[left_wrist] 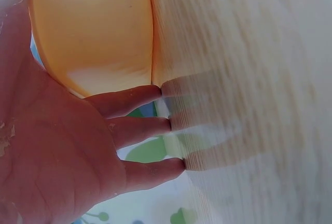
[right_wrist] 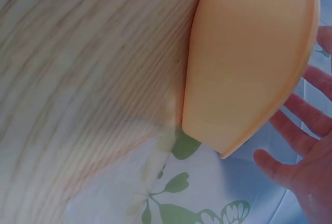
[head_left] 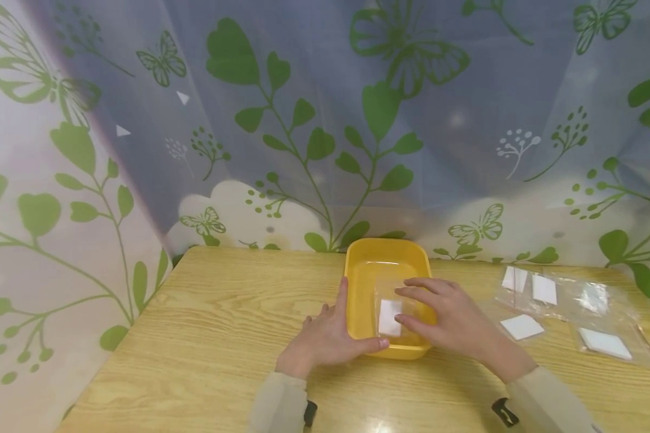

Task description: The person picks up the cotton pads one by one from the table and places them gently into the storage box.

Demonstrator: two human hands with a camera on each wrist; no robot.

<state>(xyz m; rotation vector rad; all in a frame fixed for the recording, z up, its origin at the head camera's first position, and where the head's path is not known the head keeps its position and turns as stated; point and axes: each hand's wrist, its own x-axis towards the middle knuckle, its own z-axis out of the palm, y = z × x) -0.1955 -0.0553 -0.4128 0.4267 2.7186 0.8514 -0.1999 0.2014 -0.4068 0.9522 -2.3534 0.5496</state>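
Inside the yellow bin (head_left: 360,282), towards its near end, lies a clear packet (head_left: 390,319) with a white insert, its long axis running near to far, in line with the bin's. The right hand (head_left: 455,313), over the bin's right wall, is the nearer: the packet is just left of its thumb tip. That grip is wide, fingers apart; whether it touches the packet, I cannot tell. The left hand (head_left: 333,341) rests at the bin's left wall and near rim, fingers mostly straight.
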